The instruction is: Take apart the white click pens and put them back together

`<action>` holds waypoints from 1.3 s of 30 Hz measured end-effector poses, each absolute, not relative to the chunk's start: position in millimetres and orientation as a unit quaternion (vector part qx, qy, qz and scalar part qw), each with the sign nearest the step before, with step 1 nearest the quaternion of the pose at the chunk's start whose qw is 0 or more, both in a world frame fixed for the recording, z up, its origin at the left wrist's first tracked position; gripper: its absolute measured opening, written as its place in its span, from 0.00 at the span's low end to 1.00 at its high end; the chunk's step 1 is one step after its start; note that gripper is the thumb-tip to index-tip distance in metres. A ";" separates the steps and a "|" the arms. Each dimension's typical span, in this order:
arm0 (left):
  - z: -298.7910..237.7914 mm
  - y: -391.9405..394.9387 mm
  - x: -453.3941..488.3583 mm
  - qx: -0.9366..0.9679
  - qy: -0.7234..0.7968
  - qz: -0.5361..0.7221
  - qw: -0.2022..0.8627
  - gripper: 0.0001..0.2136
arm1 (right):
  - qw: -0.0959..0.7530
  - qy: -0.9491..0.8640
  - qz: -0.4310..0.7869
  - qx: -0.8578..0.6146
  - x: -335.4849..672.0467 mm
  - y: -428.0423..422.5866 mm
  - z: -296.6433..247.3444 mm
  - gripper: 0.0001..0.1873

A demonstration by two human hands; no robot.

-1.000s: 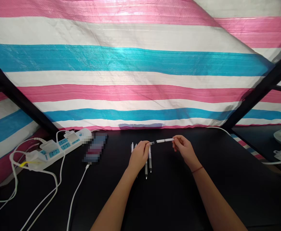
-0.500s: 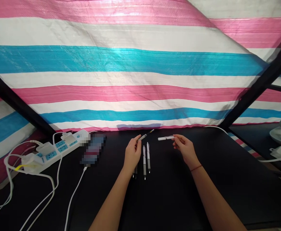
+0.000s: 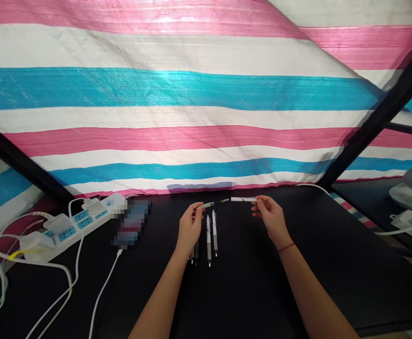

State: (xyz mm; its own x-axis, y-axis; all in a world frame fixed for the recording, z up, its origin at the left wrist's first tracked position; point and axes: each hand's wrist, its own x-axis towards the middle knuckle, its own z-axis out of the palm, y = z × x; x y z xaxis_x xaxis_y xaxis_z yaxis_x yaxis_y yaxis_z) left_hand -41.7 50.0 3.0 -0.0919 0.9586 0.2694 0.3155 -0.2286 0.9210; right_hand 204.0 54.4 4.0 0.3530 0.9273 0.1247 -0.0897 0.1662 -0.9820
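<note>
Above the pens (image 3: 211, 235) lying on the black counter (image 3: 262, 292), the left hand's (image 3: 190, 229) fingers pinch a slim pen section (image 3: 213, 204) and the right hand's (image 3: 271, 217) pinch a white pen barrel (image 3: 243, 199), held level so their ends face across a small gap.

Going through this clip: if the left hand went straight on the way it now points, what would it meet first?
Probably the white pen barrel held by the right hand. The pen section in the left hand points at it, though depth is hard to judge from this view.

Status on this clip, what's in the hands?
Left hand: dark-tipped pen section. Right hand: white pen barrel, apart from it. Loose pens on black table below.
</note>
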 end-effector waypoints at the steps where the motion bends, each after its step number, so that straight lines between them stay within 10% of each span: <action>1: 3.2 49.8 -41.4 0.596 0.535 0.509 0.316 0.14 | 0.643 -0.415 0.393 -0.509 203.7 54.2 4.3 0.18; 39: 10.2 41.1 -32.5 0.638 0.507 0.477 0.328 0.14 | 0.567 -0.510 0.445 -0.470 191.1 48.0 8.8 0.21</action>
